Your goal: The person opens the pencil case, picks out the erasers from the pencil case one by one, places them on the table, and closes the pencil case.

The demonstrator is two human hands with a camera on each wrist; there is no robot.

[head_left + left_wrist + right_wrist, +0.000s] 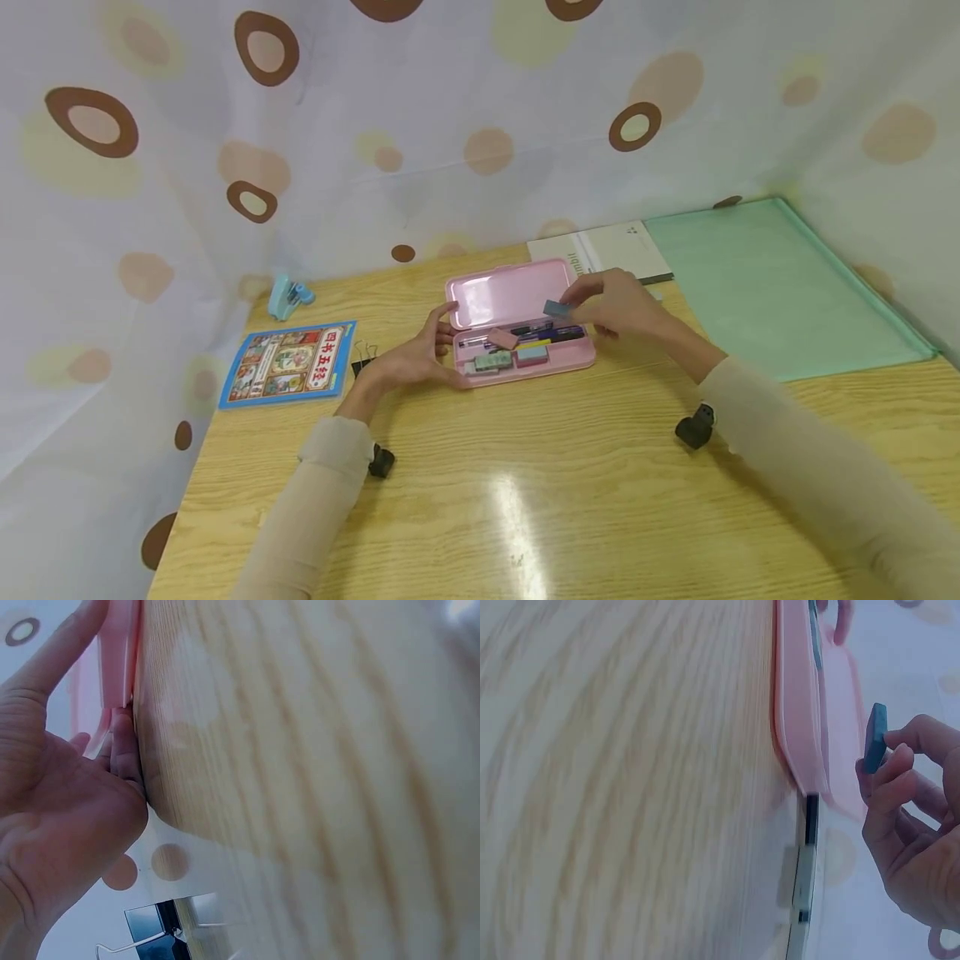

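We can't see much from the wrist views: both show mostly blurred wood grain, with the pink pencil case (pixel 517 333) cut to a thin edge, and its contents are hidden there. From the head view the case lies open on the tabletop (pixel 525 483), lid propped back, and inside we make out a pink eraser (pixel 502 338), a green eraser (pixel 492 361), a teal eraser (pixel 532 353) and several pens (pixel 551 334) lying lengthwise; their details are too small to tell. Our left hand (pixel 412 358) steadies the case's left end, fingers (pixel 124 746) loosely curved against its rim. Our right hand (pixel 618 304) hovers over the tray, thumb and fingertips (pixel 900 761) pinching a small blue eraser (pixel 556 309) held above the pens, clear of the case. A binder clip (pixel 363 364) is partly hidden behind the left wrist, beside a blue book (pixel 288 363).
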